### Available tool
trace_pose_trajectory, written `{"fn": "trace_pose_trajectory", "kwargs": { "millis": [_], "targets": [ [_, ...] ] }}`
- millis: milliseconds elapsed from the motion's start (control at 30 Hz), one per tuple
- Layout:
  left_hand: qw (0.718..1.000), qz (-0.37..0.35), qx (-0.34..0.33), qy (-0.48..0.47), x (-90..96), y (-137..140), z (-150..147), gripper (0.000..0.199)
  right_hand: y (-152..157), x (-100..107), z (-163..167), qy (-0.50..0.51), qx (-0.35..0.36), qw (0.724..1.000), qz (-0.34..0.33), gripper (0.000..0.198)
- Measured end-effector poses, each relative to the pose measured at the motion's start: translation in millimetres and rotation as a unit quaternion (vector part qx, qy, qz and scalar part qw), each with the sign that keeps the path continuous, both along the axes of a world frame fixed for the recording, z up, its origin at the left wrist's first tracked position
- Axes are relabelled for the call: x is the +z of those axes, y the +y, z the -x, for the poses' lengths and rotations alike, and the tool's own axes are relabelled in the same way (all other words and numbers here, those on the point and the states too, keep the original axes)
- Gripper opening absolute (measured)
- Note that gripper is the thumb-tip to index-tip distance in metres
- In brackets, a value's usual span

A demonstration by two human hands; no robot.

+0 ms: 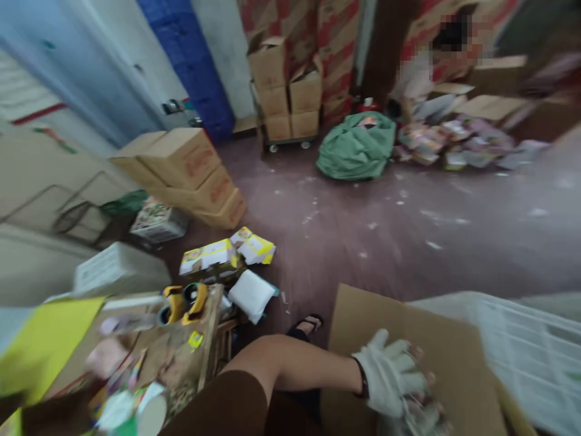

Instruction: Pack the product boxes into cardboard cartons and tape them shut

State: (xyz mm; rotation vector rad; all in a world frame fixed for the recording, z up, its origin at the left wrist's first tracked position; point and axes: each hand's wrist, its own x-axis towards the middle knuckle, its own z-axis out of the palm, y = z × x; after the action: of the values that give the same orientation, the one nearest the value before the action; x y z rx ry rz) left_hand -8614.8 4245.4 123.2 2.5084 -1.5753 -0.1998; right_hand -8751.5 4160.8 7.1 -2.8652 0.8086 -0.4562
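My left hand [393,376], in a pale work glove with bare fingertips, reaches across from the left. Its fingers are spread over a brown cardboard box [365,309] at the lower right; whether they press on it I cannot tell. A second glove-like shape [420,418] lies just below, cut by the bottom edge and blurred. It may be my right hand, but its fingers are not clear. Beside the box on the right stands a white plastic crate [521,357].
At lower left a cluttered worktable [211,339] bears yellow-black tape dispensers [195,303]. Stacked cartons [190,160], a loaded trolley [290,144] and a green sack [358,148] stand on the floor [327,230]. Another person [415,75] is at upper right, near loose packets [472,136].
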Motion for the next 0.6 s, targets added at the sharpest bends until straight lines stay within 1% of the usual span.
{"fn": "trace_pose_trajectory", "kwargs": {
  "millis": [33, 100, 167, 233, 300, 367, 400, 433, 467, 500, 567, 600],
  "targets": [
    [1.0, -0.009, 0.004, 0.024, -4.0, 0.5, -6.7, 0.061, 1.7, 7.3, -3.9, 0.046, 0.019, 0.998, 0.024, 0.07],
    [0.997, -0.031, 0.015, 0.065, -14.7, 3.1, -30.7, 0.06, 8.9, 22.0, -17.4, 0.162, 0.054, 0.983, 0.065, 0.059],
    [0.993, -0.081, 0.003, 0.09, -30.2, 2.0, -60.8, 0.066, 15.8, 30.8, -33.9, 0.251, 0.061, 0.964, 0.063, 0.055],
    [0.987, -0.114, -0.045, 0.1, -48.9, -5.1, -87.2, 0.07, 17.3, 31.1, -48.9, 0.29, 0.044, 0.956, 0.016, 0.055],
    [0.982, -0.127, -0.093, 0.1, -66.0, -14.0, -104.6, 0.07, 14.3, 26.5, -59.7, 0.298, 0.021, 0.953, -0.046, 0.059],
    [0.979, -0.136, -0.117, 0.093, -76.1, -19.5, -113.9, 0.071, 12.2, 22.3, -67.1, 0.288, 0.007, 0.951, -0.112, 0.063],
    [0.978, -0.142, -0.122, 0.087, -77.5, -20.8, -116.6, 0.071, 13.0, 21.9, -70.1, 0.28, -0.004, 0.949, -0.145, 0.066],
    [0.978, -0.15, -0.124, 0.079, -76.3, -21.6, -118.5, 0.071, 15.8, 22.9, -72.7, 0.272, -0.03, 0.946, -0.175, 0.069],
    [0.976, -0.16, -0.126, 0.072, -72.7, -22.4, -119.9, 0.071, 20.4, 25.4, -75.1, 0.264, -0.077, 0.941, -0.199, 0.071],
    [0.975, -0.17, -0.127, 0.064, -67.3, -23.9, -120.9, 0.071, 26.6, 29.2, -77.1, 0.255, -0.14, 0.932, -0.215, 0.072],
    [0.975, -0.177, -0.132, 0.038, -55.0, -30.5, -121.3, 0.07, 41.9, 38.7, -80.1, 0.232, -0.263, 0.909, -0.226, 0.07],
    [0.974, -0.174, -0.142, 0.022, -50.3, -35.7, -120.7, 0.069, 49.4, 43.3, -81.1, 0.217, -0.307, 0.899, -0.226, 0.068]
  ]
}}
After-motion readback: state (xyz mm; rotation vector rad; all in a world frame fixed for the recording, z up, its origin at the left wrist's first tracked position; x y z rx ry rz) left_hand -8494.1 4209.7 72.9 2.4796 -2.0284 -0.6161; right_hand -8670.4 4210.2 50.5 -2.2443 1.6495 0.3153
